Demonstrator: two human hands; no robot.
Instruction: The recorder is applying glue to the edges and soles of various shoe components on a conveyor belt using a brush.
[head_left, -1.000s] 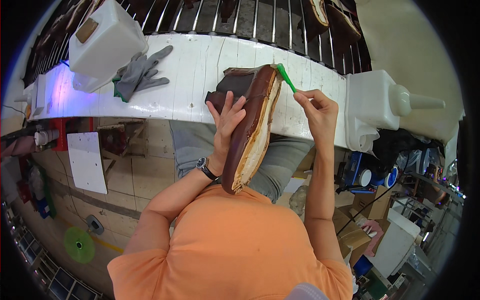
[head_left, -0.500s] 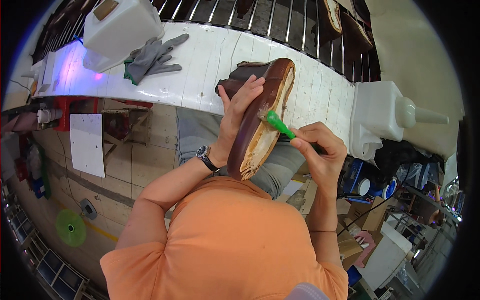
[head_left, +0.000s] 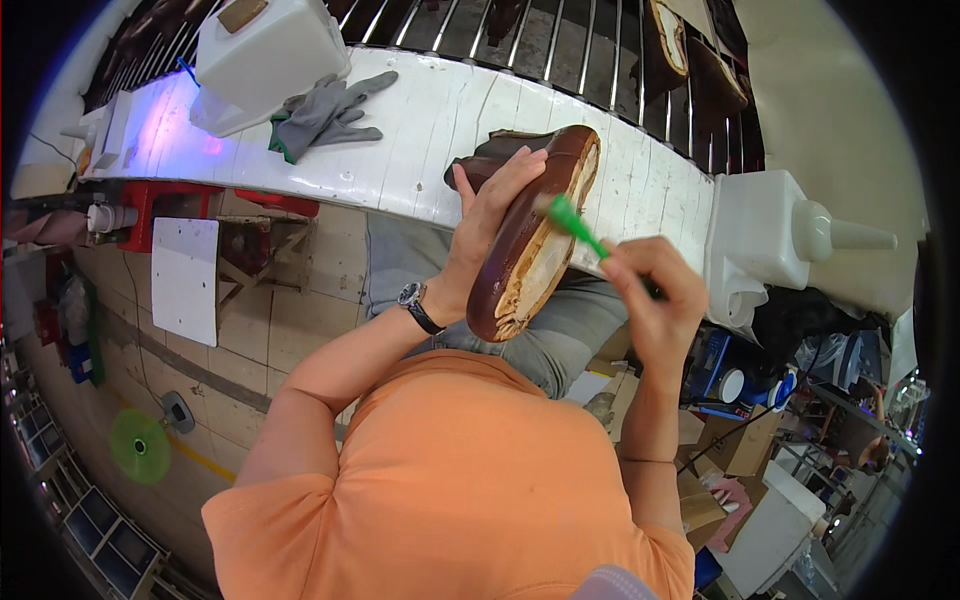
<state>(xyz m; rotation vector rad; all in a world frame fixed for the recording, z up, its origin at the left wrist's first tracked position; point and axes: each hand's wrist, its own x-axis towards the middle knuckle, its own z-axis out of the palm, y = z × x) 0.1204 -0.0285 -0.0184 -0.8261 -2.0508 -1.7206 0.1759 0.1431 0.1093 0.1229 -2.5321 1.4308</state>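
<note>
A dark brown leather shoe upper (head_left: 509, 262) is tilted at the near edge of the white bench, its pale, unsoled underside (head_left: 543, 262) facing right. My left hand (head_left: 490, 215) grips it from the left side, fingers spread over the leather and thumb toward the darker shaft (head_left: 497, 152). In my right hand (head_left: 655, 290) is a small brush with a green handle (head_left: 580, 226), pinched between thumb and fingers. Its bristles, blurred, are at the upper edge of the underside; whether they touch it I cannot tell.
On the white bench (head_left: 420, 110) lie grey gloves (head_left: 325, 115) beside a white plastic container (head_left: 265, 65). Another white container with a nozzle (head_left: 760, 235) stands at the right. Beyond the bench, a roller rack (head_left: 555, 45) carries more shoes (head_left: 716, 85). A green fan (head_left: 140, 446) is at lower left.
The brush has shifted slightly right and up along the shoe. The shoe and my left hand appear a little farther right, as the whole view has shifted too.
</note>
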